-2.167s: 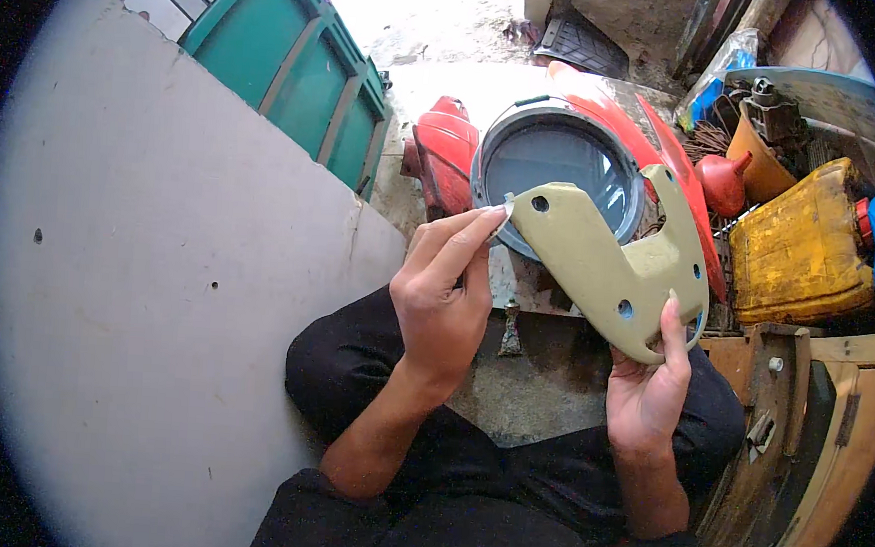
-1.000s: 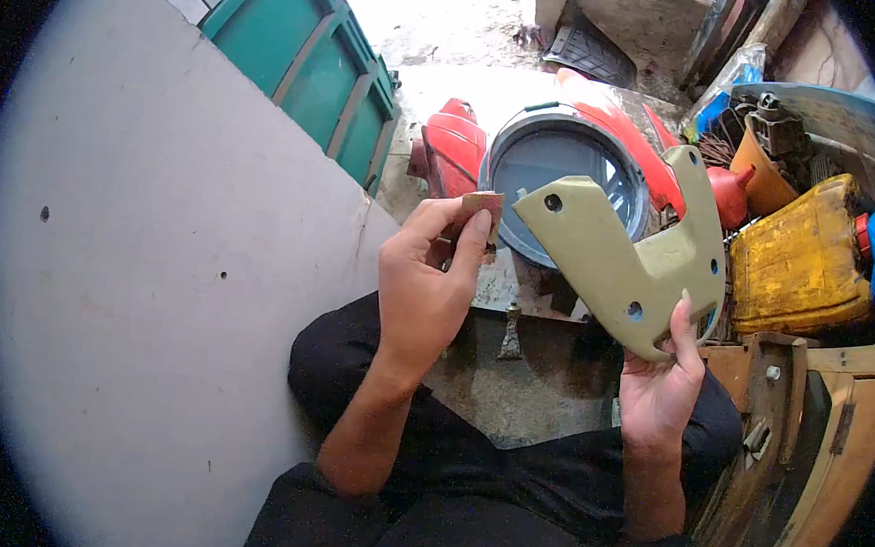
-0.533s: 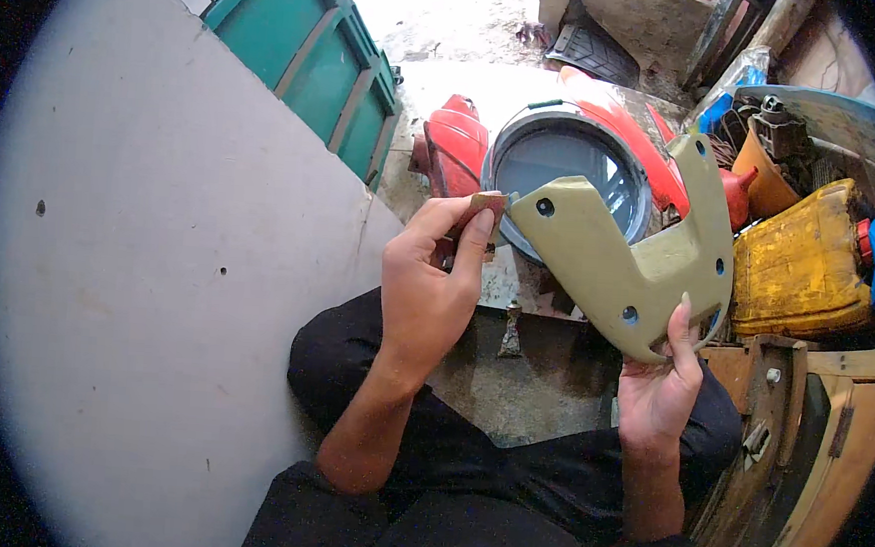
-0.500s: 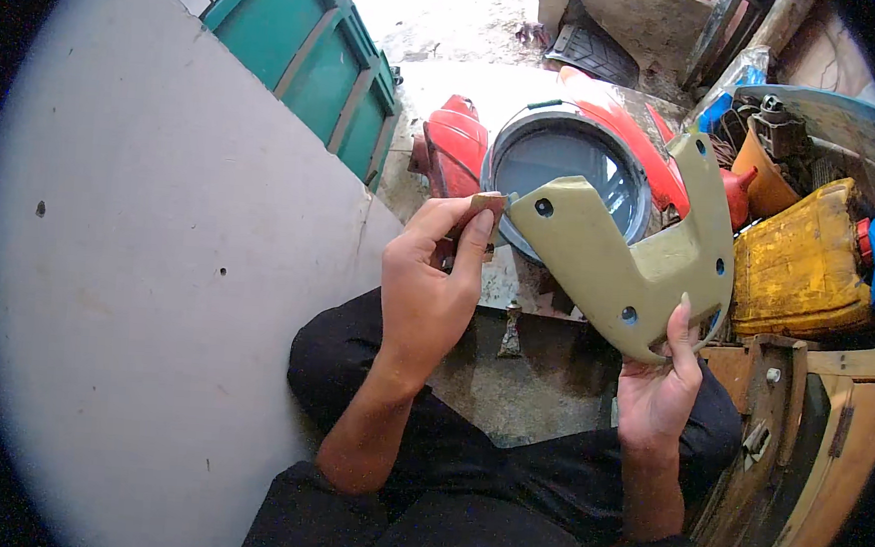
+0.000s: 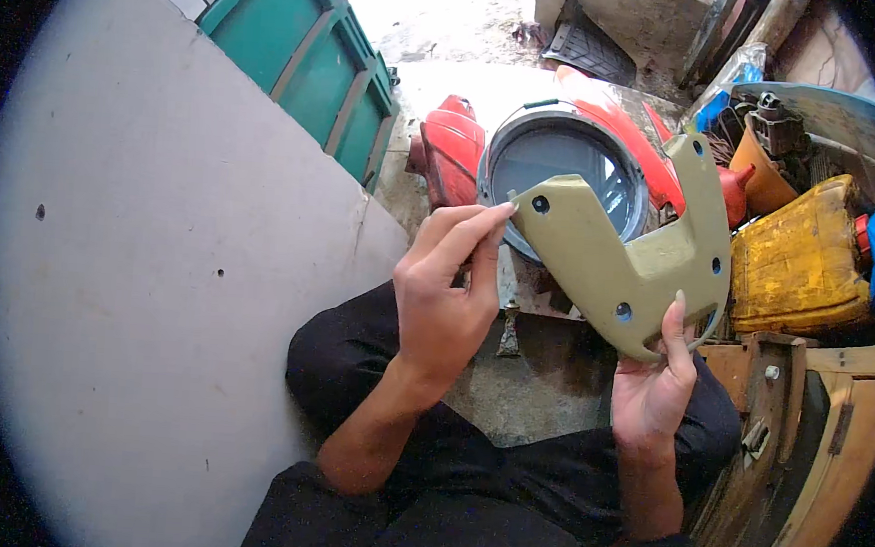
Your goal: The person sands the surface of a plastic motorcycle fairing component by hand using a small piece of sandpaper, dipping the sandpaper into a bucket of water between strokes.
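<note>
My right hand (image 5: 656, 392) grips the lower end of an olive-green plastic fairing panel (image 5: 599, 253), thumb on its face and fingers behind. The panel is angular, with several holes and two arms that point up and away. Pinched closed, my left hand (image 5: 447, 284) is at the tip of the panel's left arm. A small reddish-brown piece of sandpaper showed in that pinch a moment earlier; now the fingers almost fully hide it. Behind the panel stands a round bucket (image 5: 642, 201) of greyish water, partly covered by it.
Red fairing parts (image 5: 452, 144) lie left of and behind the bucket. At right are a dirty yellow jerrycan (image 5: 789, 255), an orange container (image 5: 761, 183) with clutter, and wooden boards (image 5: 839, 428). A pale wall (image 5: 178, 258) and a green panelled box (image 5: 290, 64) close off the left.
My left hand has turned and its fingertips have moved slightly right, against the panel's tip, so the sandpaper is hidden. The panel and my right hand have barely shifted.
</note>
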`<state>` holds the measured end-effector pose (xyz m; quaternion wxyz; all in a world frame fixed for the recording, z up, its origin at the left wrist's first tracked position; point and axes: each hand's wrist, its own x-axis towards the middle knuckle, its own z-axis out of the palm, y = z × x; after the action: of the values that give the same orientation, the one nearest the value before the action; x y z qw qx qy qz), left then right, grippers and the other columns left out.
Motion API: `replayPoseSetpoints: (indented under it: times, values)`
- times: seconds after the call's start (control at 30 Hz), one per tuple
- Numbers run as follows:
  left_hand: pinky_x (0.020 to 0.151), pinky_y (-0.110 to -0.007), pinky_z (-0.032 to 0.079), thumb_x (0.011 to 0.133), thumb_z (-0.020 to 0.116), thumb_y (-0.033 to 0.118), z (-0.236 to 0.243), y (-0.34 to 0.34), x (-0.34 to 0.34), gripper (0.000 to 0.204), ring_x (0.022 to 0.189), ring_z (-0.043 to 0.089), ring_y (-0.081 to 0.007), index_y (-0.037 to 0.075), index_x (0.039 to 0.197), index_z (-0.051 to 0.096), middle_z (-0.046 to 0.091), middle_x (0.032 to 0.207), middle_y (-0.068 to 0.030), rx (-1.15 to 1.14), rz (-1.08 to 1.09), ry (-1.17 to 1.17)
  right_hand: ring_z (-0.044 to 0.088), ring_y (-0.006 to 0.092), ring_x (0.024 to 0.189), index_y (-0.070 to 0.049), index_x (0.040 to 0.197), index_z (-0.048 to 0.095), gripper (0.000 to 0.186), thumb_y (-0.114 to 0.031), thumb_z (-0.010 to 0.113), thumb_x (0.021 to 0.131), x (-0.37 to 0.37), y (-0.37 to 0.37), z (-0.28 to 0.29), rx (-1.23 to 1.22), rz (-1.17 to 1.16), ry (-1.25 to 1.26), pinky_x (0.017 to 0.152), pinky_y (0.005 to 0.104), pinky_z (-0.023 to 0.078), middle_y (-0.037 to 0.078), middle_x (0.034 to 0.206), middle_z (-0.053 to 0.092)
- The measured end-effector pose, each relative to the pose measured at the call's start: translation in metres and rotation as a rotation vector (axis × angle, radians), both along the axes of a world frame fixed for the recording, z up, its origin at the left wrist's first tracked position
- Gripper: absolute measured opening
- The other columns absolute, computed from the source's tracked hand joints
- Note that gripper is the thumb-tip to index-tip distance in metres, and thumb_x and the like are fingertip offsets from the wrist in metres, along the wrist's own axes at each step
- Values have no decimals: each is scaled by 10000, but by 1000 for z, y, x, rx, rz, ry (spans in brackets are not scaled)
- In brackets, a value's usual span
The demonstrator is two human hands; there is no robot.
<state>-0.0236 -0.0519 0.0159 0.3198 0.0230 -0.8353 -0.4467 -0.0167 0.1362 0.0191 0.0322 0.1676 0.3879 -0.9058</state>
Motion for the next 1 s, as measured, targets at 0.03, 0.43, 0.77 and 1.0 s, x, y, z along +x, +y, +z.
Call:
replayPoseSetpoints:
  times: [0.03, 0.43, 0.77, 1.0]
  values:
    - [736, -274, 477, 820, 598, -25, 0, 2, 1, 170, 828, 611, -191, -3, 979, 655, 633, 902, -119, -38, 2, 7, 493, 188, 1123, -97, 1302, 386, 441, -234, 540, 912, 0, 0, 0, 3, 1, 2, 941, 380, 422, 44, 1230, 501]
    - [715, -290, 497, 816, 583, -53, 6, 13, 11, 183, 802, 610, -175, 16, 975, 644, 629, 911, -97, 110, -190, -94, 569, 185, 1026, -70, 1225, 468, 360, -218, 546, 905, -9, 14, -10, -144, -3, -144, 847, 324, 503, 55, 1153, 565]
    - [798, -267, 525, 879, 558, 5, -6, 12, 1, 176, 884, 604, -126, -53, 1044, 576, 624, 968, -89, 867, -138, -35, 603, 218, 991, -29, 1167, 502, 287, -173, 503, 919, -9, 12, -22, -287, 92, -244, 819, 330, 552, 100, 1132, 583]
    - [794, -251, 516, 866, 584, 10, -1, 14, 4, 187, 871, 604, -111, -45, 1044, 593, 634, 959, -81, 749, -86, -21, 598, 227, 1007, -16, 1182, 493, 291, -156, 482, 927, -8, 10, -22, -299, 91, -239, 837, 339, 546, 118, 1146, 577]
